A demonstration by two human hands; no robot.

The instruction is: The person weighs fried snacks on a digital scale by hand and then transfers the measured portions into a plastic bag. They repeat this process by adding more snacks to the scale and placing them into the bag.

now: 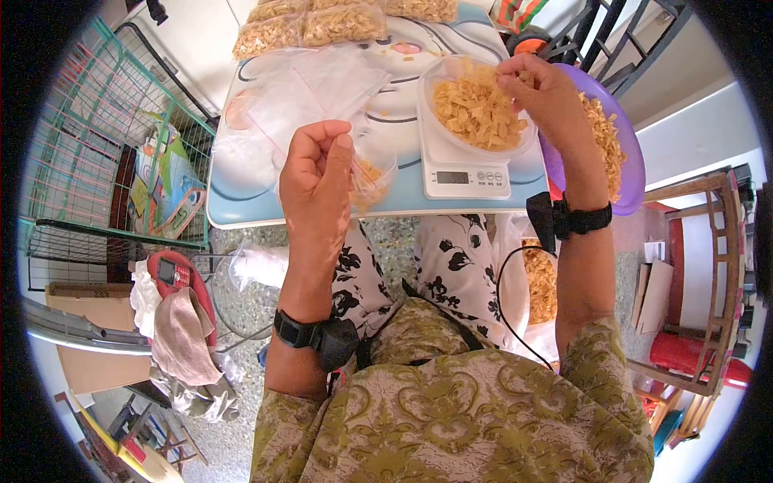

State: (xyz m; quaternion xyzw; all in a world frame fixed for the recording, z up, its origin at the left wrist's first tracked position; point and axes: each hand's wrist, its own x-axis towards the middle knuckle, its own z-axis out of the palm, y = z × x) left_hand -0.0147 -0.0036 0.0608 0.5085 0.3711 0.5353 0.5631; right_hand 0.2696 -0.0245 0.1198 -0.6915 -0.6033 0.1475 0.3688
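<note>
My right hand point(535, 88) is pinched at the right rim of a clear plastic bowl point(428, 105), with a few dried yellow flakes at its fingertips. More dried yellow flakes point(477, 111) fill the bowl, which rests on a white digital kitchen scale point(467, 187). Its display is too small to read. My left hand point(316, 165) is held up over the table's front edge, fingers curled and thumb pressed to the index finger. Whatever it may hold is hidden. Just right of it lies a clear plastic container or bag point(385, 165) with some flakes inside.
Empty zip bags point(282, 92) lie on the patterned table point(241, 211). Filled bags point(342, 24) line its back edge. A purple basin point(632, 153) of flakes stands at the right. Below my right arm is another bag of flakes point(541, 282). A green wire rack point(80, 161) stands left.
</note>
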